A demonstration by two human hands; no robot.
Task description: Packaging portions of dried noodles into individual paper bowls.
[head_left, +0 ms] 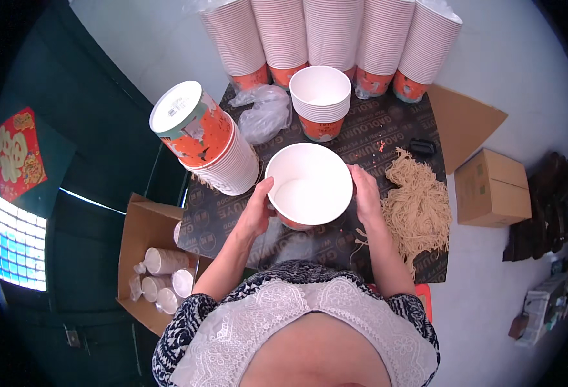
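White-lined, orange-sided round paper tub [308, 184]: mouth up, between left grip [256, 208] and right grip [366, 193], both clasping opposite sides.

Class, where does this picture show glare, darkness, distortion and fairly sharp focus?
Head view throughout: the window at left glares blue-white; the corners fall to black; tall cup stacks splay outward toward the top; the central paper tub looks fairly sharp.

Left hand [256, 208] and right hand [365, 193] hold a white-lined tub [308, 184].
On the dark table [216, 222], 5 tall tub stacks [334, 32] stand behind; tan strings [416, 206] lie right.
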